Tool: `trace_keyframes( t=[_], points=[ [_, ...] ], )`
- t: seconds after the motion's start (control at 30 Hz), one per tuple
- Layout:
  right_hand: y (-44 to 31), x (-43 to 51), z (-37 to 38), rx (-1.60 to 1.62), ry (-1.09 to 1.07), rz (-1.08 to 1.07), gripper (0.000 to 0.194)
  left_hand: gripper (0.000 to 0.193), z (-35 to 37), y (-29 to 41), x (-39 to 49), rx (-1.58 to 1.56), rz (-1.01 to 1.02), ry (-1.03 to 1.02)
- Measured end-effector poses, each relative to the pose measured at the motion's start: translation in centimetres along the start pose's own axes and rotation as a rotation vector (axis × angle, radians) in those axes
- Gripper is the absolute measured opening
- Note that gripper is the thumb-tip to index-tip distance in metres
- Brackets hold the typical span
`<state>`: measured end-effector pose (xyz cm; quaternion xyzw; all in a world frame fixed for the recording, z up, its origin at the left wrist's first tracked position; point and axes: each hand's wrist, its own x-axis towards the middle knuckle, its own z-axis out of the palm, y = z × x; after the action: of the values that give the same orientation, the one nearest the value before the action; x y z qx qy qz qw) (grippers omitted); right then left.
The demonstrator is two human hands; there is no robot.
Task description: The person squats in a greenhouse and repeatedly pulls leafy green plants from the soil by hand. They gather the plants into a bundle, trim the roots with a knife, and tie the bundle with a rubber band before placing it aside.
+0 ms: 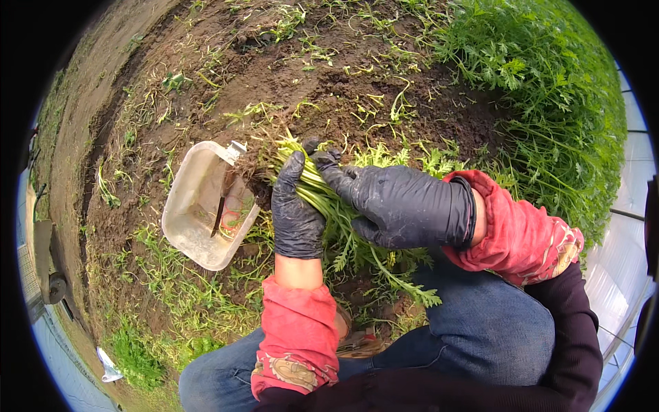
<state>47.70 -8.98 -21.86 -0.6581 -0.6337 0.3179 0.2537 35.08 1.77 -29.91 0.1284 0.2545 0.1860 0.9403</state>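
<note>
My left hand (298, 211), in a black glove, is closed around a bunch of leafy green stems (314, 185) near their root end. Brown roots with soil (257, 165) stick out at the bunch's upper left. My right hand (396, 201), also in a black glove, lies over the bunch from the right, its thumb and fingertips touching the stems; whether it grips them cannot be told. The leaves hang down below both hands. Just left of my left hand, a pale plastic tub (177, 211) on the soil holds a knife (220, 211) and red rubber bands (232, 212).
Dense feathery green plants (556, 103) stand at the upper right. Bare soil (288, 77) with scattered stems and leaves lies ahead. A wheeled object (55, 288) is at the far left, above a white bag-like thing (109, 365). Plastic sheeting (612, 278) edges the right side.
</note>
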Motion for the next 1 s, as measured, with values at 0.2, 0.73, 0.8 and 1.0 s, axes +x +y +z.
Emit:
trace_keyframes(
  t=[0.2, 0.73, 0.8, 1.0],
  points=[
    [1.8, -0.7, -2.3, 0.457, 0.270, 0.315, 0.057, 0.033, -0.9, 1.6, -1.3, 0.110, 0.029, -0.206],
    [2.1, -1.1, 3.3, 1.170, -0.248, 0.706, 0.031, 0.084, 0.2, -1.7, -0.8, 0.275, -0.233, -0.366],
    [2.5, -1.3, 4.2, 1.159, -0.209, 0.671, 0.030, 0.066, -0.1, -2.9, -0.9, 0.205, -0.229, -0.278],
    [3.7, -3.8, 5.1, 1.411, -0.182, 0.605, 0.052, 0.033, -0.2, -3.2, -1.3, 0.227, -0.063, -0.022]
  ],
)
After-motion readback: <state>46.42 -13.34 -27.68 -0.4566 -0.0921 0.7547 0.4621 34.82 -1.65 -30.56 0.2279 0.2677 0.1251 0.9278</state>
